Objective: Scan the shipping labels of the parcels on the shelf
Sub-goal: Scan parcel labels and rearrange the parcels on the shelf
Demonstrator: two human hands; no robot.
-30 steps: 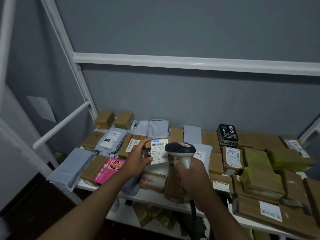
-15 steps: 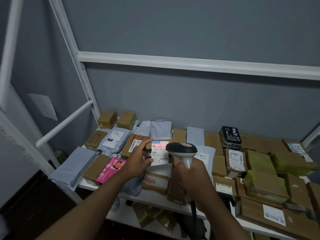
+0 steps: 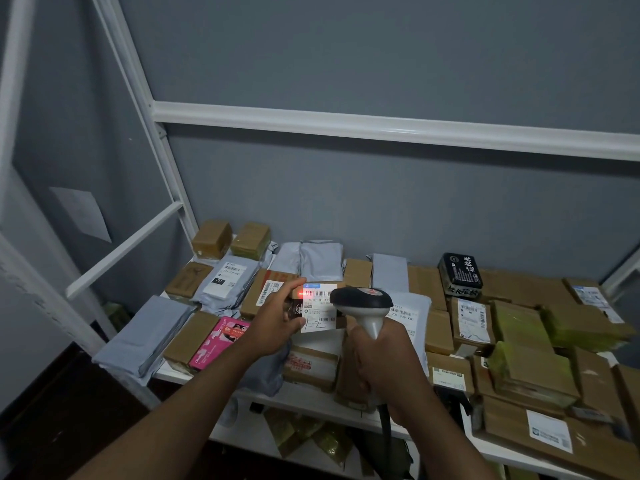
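My left hand (image 3: pixel 275 323) holds a small dark parcel (image 3: pixel 313 310) up above the shelf, its white shipping label facing me. A red scan line glows across the barcode at the label's top. My right hand (image 3: pixel 382 358) grips the handle of a barcode scanner (image 3: pixel 362 303) with a dark head, which points at the label from the right and covers its right edge. Many other parcels, brown boxes and grey mailer bags, lie on the white shelf (image 3: pixel 311 396) beneath both hands.
A pink box (image 3: pixel 221 341) lies at the shelf's front left, a black box (image 3: pixel 460 273) at the back right. White frame bars (image 3: pixel 381 128) cross the grey wall above. A lower shelf with yellowish bags (image 3: pixel 304 434) shows beneath. The scanner's cable hangs down in front.
A red scan line appeared on the held parcel's label half a second ago and still glows there. Both hands stay in nearly the same place.
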